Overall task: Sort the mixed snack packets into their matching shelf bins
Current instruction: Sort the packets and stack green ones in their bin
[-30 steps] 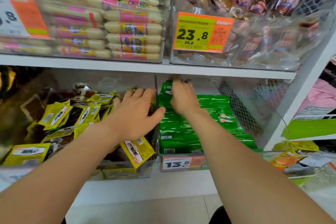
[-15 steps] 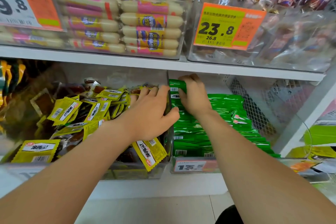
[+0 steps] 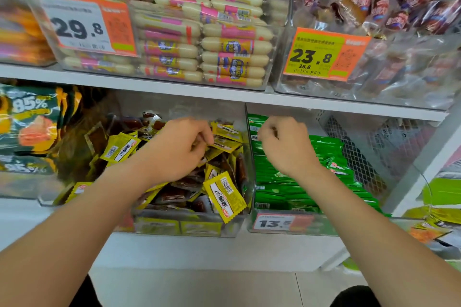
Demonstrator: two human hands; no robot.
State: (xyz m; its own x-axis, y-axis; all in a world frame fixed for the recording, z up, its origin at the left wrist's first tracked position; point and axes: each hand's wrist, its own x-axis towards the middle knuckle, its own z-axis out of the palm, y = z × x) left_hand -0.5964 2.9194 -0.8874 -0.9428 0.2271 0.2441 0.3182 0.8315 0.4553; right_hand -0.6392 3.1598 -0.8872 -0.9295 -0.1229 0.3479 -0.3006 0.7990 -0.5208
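Shifted off clear bin divider point(image 3: 249, 157): left hand point(image 3: 174, 149) pinching flat yellow foil packet point(image 3: 224, 143). Right hand point(image 3: 287, 144) curled above green foil packets point(image 3: 331, 157); hold undeterminable.

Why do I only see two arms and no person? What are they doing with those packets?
The camera sits on the person's head, so you see what they see: just their arms. They face shop shelves with clear bins. The left hand is in among the yellow packets; the right hand is over the green packets. Both hands' fingers are curled, but blur hides whether they hold anything. Higher up lie sausages.
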